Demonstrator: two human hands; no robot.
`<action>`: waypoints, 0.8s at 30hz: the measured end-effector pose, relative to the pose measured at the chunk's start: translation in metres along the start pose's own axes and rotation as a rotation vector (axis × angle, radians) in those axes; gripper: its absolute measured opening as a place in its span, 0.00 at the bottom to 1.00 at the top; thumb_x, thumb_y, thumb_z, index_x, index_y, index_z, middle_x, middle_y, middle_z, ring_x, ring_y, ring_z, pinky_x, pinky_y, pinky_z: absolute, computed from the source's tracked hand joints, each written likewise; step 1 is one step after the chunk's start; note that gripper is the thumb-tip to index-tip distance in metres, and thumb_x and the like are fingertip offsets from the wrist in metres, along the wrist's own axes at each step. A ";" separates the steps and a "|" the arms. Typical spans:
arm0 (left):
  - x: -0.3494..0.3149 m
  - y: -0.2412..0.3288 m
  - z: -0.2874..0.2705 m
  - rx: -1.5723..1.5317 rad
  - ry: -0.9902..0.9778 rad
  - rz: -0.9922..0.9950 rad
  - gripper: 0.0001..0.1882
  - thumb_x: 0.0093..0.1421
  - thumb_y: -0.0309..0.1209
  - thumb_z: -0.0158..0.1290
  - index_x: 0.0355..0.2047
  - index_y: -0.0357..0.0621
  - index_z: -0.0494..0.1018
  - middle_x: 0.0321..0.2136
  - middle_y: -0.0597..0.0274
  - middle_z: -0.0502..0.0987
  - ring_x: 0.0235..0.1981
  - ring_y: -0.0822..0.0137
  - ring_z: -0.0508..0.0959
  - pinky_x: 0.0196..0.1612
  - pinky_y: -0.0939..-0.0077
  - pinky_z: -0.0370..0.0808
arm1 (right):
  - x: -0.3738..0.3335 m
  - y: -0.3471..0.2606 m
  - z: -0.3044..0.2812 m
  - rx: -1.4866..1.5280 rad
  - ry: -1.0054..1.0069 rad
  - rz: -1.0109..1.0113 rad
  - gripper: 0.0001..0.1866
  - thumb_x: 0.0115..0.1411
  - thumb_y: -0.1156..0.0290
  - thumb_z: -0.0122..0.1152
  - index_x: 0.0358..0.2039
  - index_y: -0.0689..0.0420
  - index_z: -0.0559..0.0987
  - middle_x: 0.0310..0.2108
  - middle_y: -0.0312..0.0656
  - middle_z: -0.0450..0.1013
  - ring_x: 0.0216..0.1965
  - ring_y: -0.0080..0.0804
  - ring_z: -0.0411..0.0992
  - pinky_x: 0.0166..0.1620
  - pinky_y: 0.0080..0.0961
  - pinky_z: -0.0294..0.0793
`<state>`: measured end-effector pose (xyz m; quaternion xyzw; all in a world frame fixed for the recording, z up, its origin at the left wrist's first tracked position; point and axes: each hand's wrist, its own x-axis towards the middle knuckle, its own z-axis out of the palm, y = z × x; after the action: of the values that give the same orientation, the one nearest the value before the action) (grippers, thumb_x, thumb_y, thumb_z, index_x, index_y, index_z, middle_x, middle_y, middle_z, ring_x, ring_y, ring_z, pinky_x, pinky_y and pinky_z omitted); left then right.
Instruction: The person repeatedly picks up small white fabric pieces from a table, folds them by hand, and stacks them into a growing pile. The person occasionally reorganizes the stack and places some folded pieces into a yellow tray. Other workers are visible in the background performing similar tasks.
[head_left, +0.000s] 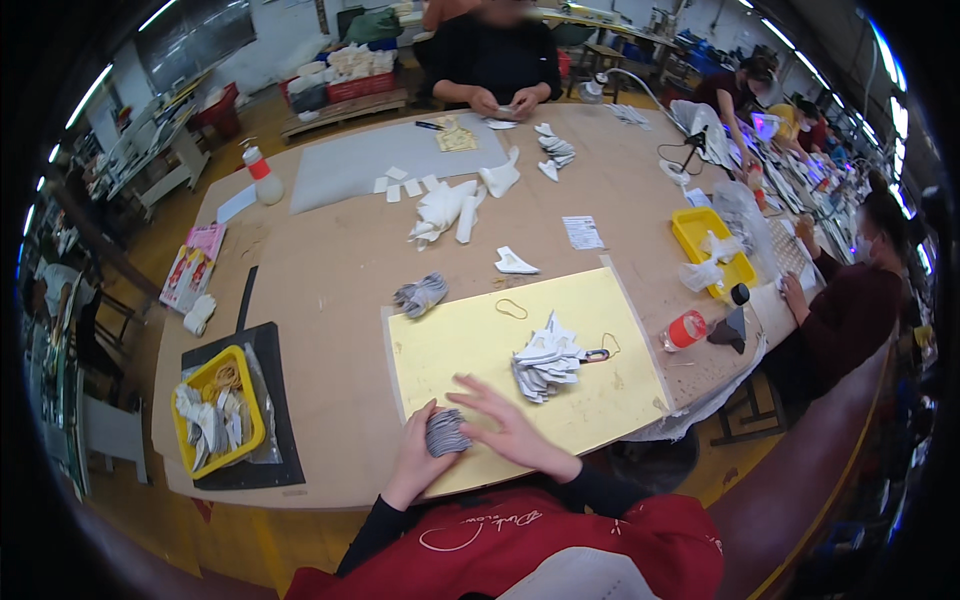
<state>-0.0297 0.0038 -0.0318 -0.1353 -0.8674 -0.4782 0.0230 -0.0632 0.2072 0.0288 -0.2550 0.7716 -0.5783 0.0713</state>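
Note:
A stack of thin grey cut pieces (447,433) stands on edge in my left hand (418,462), whose fingers wrap round its left side. My right hand (512,432) is close by on the right, fingers spread, partly over the stack; I cannot tell whether its thumb touches it. Both hands are above the near part of a yellow board (460,345). Beyond my right hand lies a fanned pile of white cut pieces (548,358), with a small dark-handled tool (597,355) beside it. A loose rubber band (511,308) rests on the board, and a grey bundle (420,295) sits at its far left corner.
A yellow basket (258,400) of pieces and bands stands left on a black mat. At right are a red-labelled bottle (685,330) and another yellow basket (745,275). White pieces (445,210) lie mid-table. A co-worker (505,60) works across the table; others sit at right.

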 end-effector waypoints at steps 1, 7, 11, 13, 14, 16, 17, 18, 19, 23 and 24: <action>0.000 0.007 -0.004 -0.031 0.015 -0.022 0.38 0.47 0.32 0.68 0.57 0.38 0.64 0.50 0.48 0.70 0.54 0.49 0.71 0.57 0.60 0.68 | 0.001 -0.011 -0.024 -0.159 0.063 -0.046 0.23 0.62 0.67 0.61 0.58 0.57 0.74 0.65 0.47 0.62 0.67 0.44 0.58 0.66 0.37 0.58; -0.002 0.006 -0.001 -0.069 0.088 -0.042 0.33 0.44 0.29 0.69 0.51 0.37 0.68 0.47 0.51 0.72 0.50 0.54 0.74 0.55 0.65 0.71 | -0.014 0.024 -0.144 -0.559 0.690 0.138 0.09 0.59 0.76 0.61 0.40 0.64 0.79 0.38 0.49 0.77 0.42 0.40 0.76 0.46 0.31 0.74; 0.001 0.009 -0.002 -0.079 0.103 -0.045 0.32 0.44 0.30 0.70 0.49 0.38 0.70 0.46 0.51 0.73 0.49 0.54 0.76 0.53 0.66 0.74 | -0.045 0.102 -0.172 -0.932 0.714 0.361 0.11 0.56 0.69 0.66 0.34 0.63 0.79 0.32 0.48 0.73 0.37 0.47 0.73 0.43 0.38 0.71; -0.003 0.006 -0.006 -0.151 0.116 -0.091 0.33 0.45 0.30 0.71 0.51 0.37 0.69 0.46 0.53 0.74 0.50 0.57 0.76 0.53 0.68 0.73 | -0.049 0.121 -0.173 -0.908 0.717 0.254 0.12 0.55 0.68 0.67 0.34 0.63 0.79 0.30 0.46 0.71 0.34 0.43 0.71 0.41 0.36 0.71; -0.007 0.004 -0.008 -0.186 0.119 -0.116 0.34 0.45 0.29 0.71 0.51 0.36 0.69 0.46 0.54 0.74 0.50 0.59 0.76 0.54 0.69 0.73 | -0.050 0.124 -0.174 -0.817 0.680 0.284 0.11 0.55 0.69 0.67 0.35 0.63 0.78 0.29 0.46 0.71 0.32 0.40 0.71 0.39 0.33 0.71; -0.007 -0.001 -0.005 -0.502 0.147 -0.172 0.34 0.47 0.29 0.70 0.53 0.35 0.68 0.47 0.56 0.73 0.51 0.63 0.75 0.55 0.69 0.72 | -0.052 0.130 -0.182 -0.685 0.620 0.338 0.10 0.56 0.71 0.65 0.36 0.62 0.78 0.28 0.45 0.71 0.30 0.36 0.71 0.36 0.29 0.71; -0.010 -0.003 -0.006 -0.655 0.169 -0.202 0.35 0.47 0.28 0.70 0.54 0.34 0.67 0.48 0.57 0.73 0.52 0.65 0.74 0.56 0.70 0.71 | -0.050 0.122 -0.181 -0.634 0.589 0.360 0.09 0.57 0.72 0.64 0.36 0.62 0.78 0.28 0.44 0.72 0.31 0.34 0.71 0.37 0.28 0.71; -0.009 0.001 -0.012 -0.761 0.147 -0.242 0.35 0.49 0.25 0.68 0.56 0.34 0.65 0.49 0.58 0.72 0.53 0.67 0.73 0.58 0.70 0.70 | -0.046 0.117 -0.183 -0.587 0.565 0.379 0.08 0.58 0.73 0.63 0.37 0.62 0.78 0.28 0.44 0.72 0.31 0.33 0.71 0.37 0.28 0.71; -0.010 0.002 -0.013 -0.820 0.156 -0.268 0.36 0.50 0.25 0.66 0.57 0.33 0.64 0.50 0.56 0.72 0.53 0.65 0.74 0.58 0.69 0.71 | -0.046 0.116 -0.183 -0.561 0.615 0.335 0.08 0.59 0.74 0.62 0.37 0.63 0.77 0.29 0.45 0.72 0.32 0.34 0.72 0.39 0.28 0.71; -0.009 0.011 -0.018 -1.127 0.142 -0.380 0.36 0.52 0.26 0.63 0.60 0.34 0.62 0.52 0.54 0.72 0.53 0.63 0.75 0.58 0.68 0.71 | -0.046 0.092 -0.177 -0.363 0.881 0.229 0.05 0.64 0.76 0.57 0.34 0.65 0.75 0.35 0.43 0.74 0.36 0.29 0.74 0.42 0.24 0.72; -0.009 0.015 -0.020 -1.213 0.127 -0.419 0.36 0.53 0.27 0.63 0.61 0.34 0.62 0.53 0.55 0.72 0.54 0.63 0.75 0.58 0.69 0.71 | -0.043 0.084 -0.173 -0.211 0.945 0.177 0.04 0.64 0.76 0.57 0.34 0.64 0.75 0.35 0.42 0.75 0.36 0.27 0.74 0.43 0.22 0.72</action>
<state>-0.0193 -0.0068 -0.0101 0.0766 -0.4478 -0.8852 -0.1001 -0.1223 0.3930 -0.0013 0.0960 0.7925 -0.5414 -0.2640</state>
